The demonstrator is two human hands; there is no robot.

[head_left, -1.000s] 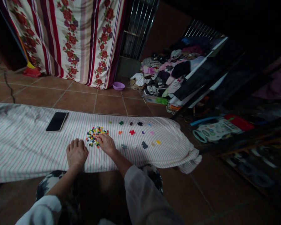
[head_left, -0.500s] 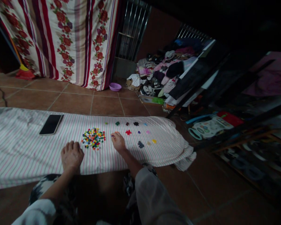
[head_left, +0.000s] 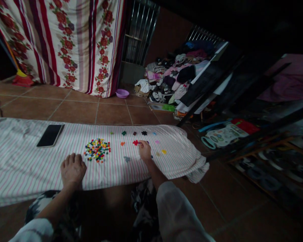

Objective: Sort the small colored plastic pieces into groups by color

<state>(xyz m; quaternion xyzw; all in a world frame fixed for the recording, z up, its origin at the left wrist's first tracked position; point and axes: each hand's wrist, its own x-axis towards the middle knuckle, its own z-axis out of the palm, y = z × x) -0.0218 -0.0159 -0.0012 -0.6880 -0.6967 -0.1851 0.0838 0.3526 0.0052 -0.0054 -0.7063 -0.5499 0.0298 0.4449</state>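
My left hand point(head_left: 73, 169) lies palm down on the striped cloth, fingers open and holding nothing. To its right is a heap of small multicoloured pieces point(head_left: 97, 150), apart from the fingers. My right hand point(head_left: 144, 151) is closed in a pinch on a small purple piece, mostly hidden by the fingers. Its fingertips are just right of a red cluster point(head_left: 135, 143). Around it lie small colour groups: green point(head_left: 124, 133), brown point(head_left: 134, 133), black point(head_left: 144, 133), orange point(head_left: 122, 144), grey point(head_left: 127, 159), pink point(head_left: 157, 142) and yellow point(head_left: 164, 152). The hand partly hides a dark blue group.
A phone point(head_left: 50, 135) lies on the left of the striped cloth point(head_left: 20, 161). Beyond are a floral curtain point(head_left: 83, 43), a purple basin point(head_left: 122, 93), a broom point(head_left: 22, 79) and a heap of clothes point(head_left: 176, 72). A rack point(head_left: 262, 168) stands at right.
My right hand has moved right, from beside the multicoloured heap to the red cluster, keeping its pinch. The orange and grey groups now show. My left hand stays resting on the cloth.
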